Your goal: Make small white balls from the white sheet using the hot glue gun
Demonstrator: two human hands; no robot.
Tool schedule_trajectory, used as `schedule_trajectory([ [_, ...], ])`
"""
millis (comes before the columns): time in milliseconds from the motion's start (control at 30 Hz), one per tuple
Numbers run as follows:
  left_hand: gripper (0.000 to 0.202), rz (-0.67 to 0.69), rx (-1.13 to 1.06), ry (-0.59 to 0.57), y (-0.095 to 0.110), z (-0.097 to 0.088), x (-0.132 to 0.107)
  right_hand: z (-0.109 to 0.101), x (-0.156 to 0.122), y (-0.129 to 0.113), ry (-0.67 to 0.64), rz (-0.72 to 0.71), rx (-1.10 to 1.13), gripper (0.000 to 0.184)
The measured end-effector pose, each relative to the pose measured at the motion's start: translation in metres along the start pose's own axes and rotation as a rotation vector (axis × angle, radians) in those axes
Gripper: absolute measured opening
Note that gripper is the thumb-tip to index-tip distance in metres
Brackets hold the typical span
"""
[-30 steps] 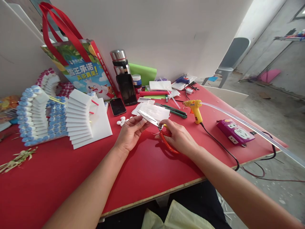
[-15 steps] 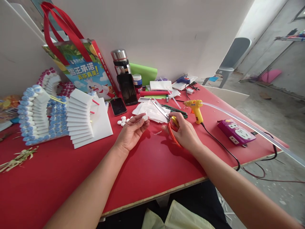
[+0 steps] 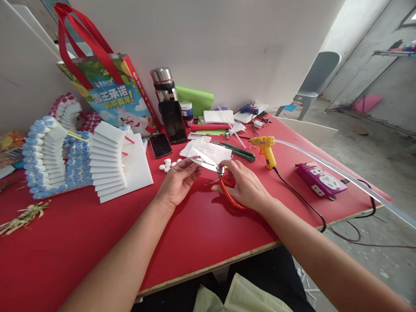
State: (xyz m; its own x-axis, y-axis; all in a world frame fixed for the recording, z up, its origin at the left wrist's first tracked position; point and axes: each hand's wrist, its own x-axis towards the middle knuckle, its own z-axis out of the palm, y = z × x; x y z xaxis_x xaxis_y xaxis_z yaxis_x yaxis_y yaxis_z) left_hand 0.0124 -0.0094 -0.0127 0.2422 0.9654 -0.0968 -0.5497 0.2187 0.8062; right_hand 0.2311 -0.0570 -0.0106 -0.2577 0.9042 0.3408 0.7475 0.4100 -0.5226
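Note:
In the head view, my left hand (image 3: 173, 184) pinches a small white rounded piece between thumb and fingers; the scissor blades now largely cover it. My right hand (image 3: 248, 186) grips scissors (image 3: 228, 193) with orange-red handles, their blades slightly apart and pointing left at the left fingertips. Whether the blades touch the white piece I cannot tell. Several small white knotted-looking pieces (image 3: 167, 164) lie just beyond my left hand. White paper sheets (image 3: 216, 151) are spread behind the blades, beside a green box cutter (image 3: 239, 151).
On the right stand a yellow glue gun (image 3: 267, 151) with a long clear stick and a purple power strip (image 3: 321, 180). To the left are fanned white panels (image 3: 107, 167) and blue-tipped stacks (image 3: 40, 158). Phones (image 3: 160, 145), a steel flask (image 3: 161, 78) and a bag (image 3: 113, 95) stand behind.
My right hand has brought the scissors left and lower, so the blades now reach the left fingertips and cover the white piece. My left hand has stayed nearly in place.

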Motion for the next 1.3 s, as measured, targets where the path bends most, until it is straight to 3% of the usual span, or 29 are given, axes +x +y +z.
schedule_trajectory([
  [533,0.016,0.013,0.065,0.002,0.0002,0.0009,-0.0015,0.0013,-0.0009,0.0033,-0.023,0.016,0.025,0.043],
  [767,0.021,-0.003,0.015,0.077,0.0012,0.0036,-0.0022,0.0031,-0.0018,0.0034,0.009,0.001,0.018,0.032],
  [900,0.024,-0.014,0.036,0.074,0.0036,0.0053,-0.0033,0.0024,-0.0015,0.0032,0.058,0.08,0.043,0.029],
  [1033,0.031,-0.015,0.051,0.056,0.0044,0.0042,-0.0036,-0.0007,-0.001,0.0056,0.113,0.137,0.093,0.035],
  [1300,0.028,0.02,0.002,0.064,0.0029,0.0013,-0.0013,-0.0018,-0.0013,0.0024,0.065,0.07,0.044,0.042],
])
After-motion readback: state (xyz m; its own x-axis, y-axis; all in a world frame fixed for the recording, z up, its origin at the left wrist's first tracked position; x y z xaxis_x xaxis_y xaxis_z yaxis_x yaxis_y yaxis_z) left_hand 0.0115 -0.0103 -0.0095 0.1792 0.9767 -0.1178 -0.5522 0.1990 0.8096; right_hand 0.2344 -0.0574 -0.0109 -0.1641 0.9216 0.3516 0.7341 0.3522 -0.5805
